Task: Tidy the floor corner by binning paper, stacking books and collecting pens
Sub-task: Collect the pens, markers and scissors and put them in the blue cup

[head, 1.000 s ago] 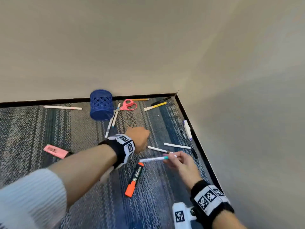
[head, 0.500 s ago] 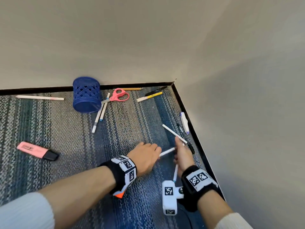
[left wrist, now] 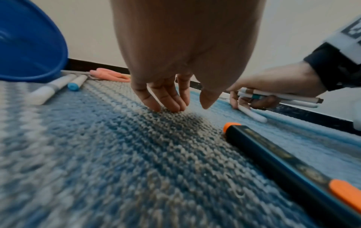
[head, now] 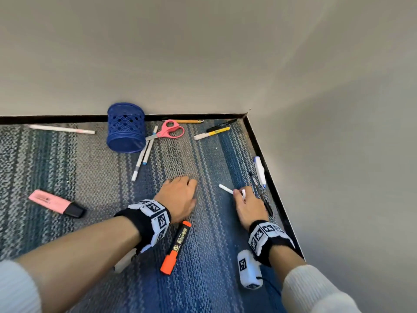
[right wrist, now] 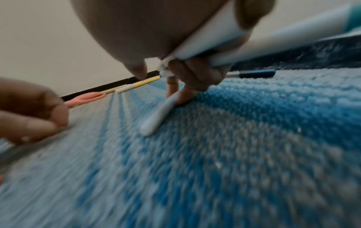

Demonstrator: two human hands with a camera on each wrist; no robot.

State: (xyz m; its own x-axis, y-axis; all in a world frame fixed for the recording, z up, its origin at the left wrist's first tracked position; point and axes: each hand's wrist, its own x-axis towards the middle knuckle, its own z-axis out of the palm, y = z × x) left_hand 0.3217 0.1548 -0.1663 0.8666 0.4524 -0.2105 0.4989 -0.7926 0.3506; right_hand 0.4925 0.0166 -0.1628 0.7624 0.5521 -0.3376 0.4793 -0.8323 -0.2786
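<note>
My right hand [head: 239, 194] grips a bundle of white pens [left wrist: 277, 98] in its palm. Its fingertips also pinch one more white pen [head: 225, 189] that lies on the carpet near the right wall. My left hand [head: 191, 190] rests beside it with straight fingers [left wrist: 166, 100] touching the carpet and holds nothing. An orange and black marker [head: 176, 247] lies just behind the left wrist. The blue mesh pen cup [head: 126, 127] lies on its side by the back wall. Two white pens [head: 142, 159] lie at its mouth.
Pink scissors [head: 169, 129], a pencil [head: 187, 121], a black pen [head: 222, 125] and a yellow-white pen [head: 211, 133] lie in the corner. A white-blue pen [head: 259, 171] and a dark pen [head: 261, 195] lie along the right skirting. A pink highlighter [head: 54, 203] and a long white pen [head: 61, 129] lie left.
My right hand took up the white pen near the left hand and reached forward onto another one. The left hand drew away to the left, uncovering the orange marker.
</note>
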